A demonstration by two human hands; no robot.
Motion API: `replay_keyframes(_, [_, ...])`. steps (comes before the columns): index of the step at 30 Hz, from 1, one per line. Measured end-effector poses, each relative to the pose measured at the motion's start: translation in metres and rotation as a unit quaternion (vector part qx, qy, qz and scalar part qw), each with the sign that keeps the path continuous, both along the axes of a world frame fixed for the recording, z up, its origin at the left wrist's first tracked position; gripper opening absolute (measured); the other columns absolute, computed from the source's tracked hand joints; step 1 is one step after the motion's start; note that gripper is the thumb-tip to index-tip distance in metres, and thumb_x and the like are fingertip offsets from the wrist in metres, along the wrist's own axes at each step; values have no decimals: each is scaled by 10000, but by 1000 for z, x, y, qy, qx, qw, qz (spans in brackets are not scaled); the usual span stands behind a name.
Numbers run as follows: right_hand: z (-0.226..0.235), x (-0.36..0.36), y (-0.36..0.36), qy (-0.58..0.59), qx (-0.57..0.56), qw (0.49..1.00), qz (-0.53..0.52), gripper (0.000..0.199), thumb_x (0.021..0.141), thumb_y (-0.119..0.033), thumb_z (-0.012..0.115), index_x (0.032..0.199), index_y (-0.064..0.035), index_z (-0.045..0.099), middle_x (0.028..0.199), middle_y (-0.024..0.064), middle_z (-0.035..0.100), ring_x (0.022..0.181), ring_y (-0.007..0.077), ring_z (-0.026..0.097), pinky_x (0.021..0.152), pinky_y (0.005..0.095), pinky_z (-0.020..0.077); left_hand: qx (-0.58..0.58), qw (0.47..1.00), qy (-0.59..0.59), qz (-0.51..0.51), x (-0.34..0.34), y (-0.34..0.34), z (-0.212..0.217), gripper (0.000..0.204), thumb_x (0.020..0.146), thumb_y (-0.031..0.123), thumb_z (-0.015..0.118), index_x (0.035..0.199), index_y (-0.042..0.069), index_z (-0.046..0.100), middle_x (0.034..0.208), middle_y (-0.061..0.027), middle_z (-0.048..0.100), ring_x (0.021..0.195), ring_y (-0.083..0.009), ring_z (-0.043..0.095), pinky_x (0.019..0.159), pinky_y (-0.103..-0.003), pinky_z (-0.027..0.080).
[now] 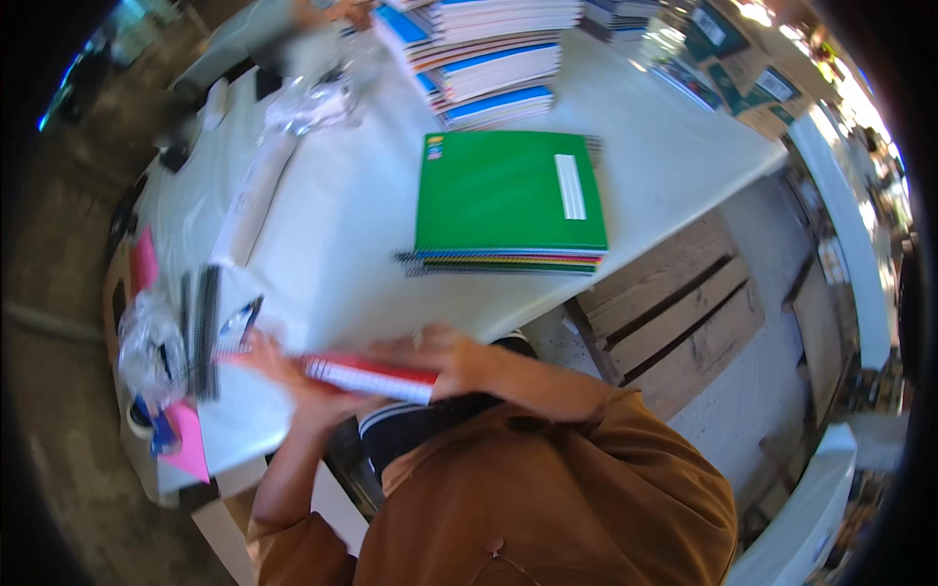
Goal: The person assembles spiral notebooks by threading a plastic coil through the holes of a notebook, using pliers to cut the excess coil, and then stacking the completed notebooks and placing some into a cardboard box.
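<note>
A red spiral notebook (376,377) is held edge-on between both hands at the near edge of the white table (342,215). My left hand (278,366) grips its left end from below. My right hand (445,354) covers its right end from above. Both hands are motion-blurred. Beyond them on the table lies a stack of spiral notebooks with a green cover on top (508,195). To the left of my left hand rests another stack of spiral notebooks (210,327), with crumpled clear plastic wrap (149,342) beside it.
Tall piles of blue and white notebooks (489,59) stand at the table's far side, with crumpled clear plastic (308,98) to their left. Pink sheets (186,439) lie at the table's left corner. A wooden pallet (674,313) sits on the floor to the right. Boxes (743,78) stand at the far right.
</note>
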State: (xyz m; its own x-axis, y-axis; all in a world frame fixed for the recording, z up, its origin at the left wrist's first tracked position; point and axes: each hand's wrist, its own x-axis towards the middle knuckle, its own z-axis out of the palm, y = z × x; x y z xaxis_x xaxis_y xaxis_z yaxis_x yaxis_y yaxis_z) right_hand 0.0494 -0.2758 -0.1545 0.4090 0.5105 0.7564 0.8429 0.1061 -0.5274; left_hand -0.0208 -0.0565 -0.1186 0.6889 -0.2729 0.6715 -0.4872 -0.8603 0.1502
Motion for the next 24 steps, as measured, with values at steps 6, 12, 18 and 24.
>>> replay_keyframes(6, [12, 3, 3, 256, 31, 961, 94, 416, 763, -30, 642, 1174, -64, 585, 1098, 119, 634, 865, 255, 650, 765, 311, 507, 37, 998, -47, -18, 23, 0, 41, 171, 822, 187, 572, 755, 34, 609, 757, -98, 619, 696, -218, 604, 683, -341, 463])
replay_keyframes(12, [14, -1, 2, 198, 1, 979, 47, 415, 782, 66, 559, 1185, -33, 570, 1132, 135, 618, 955, 264, 637, 798, 298, 507, 52, 953, -279, 104, 55, -14, 61, 243, 845, 304, 574, 833, 61, 572, 893, -134, 577, 865, -236, 548, 730, -346, 412])
replay_keyframes(18, [21, -2, -1, 85, 20, 996, 16, 447, 710, 103, 555, 1146, 10, 589, 1138, 159, 612, 956, 262, 645, 743, 287, 526, 55, 996, -56, -49, 10, -32, -40, 1139, 686, 816, 401, 1374, -70, 204, 1385, -292, 253, 1255, -483, 287, 1003, -624, 189])
replay_keyframes(24, [16, -3, 11, 0, -17, 999, 47, 576, 683, -2, 642, 1245, -38, 521, 1153, 141, 604, 902, 279, 650, 765, 346, 526, 61, 986, -158, -10, 28, -20, -2, 1123, 707, 764, 483, 1358, -104, 194, 1402, -319, 156, 1302, -480, 168, 1029, -606, 124])
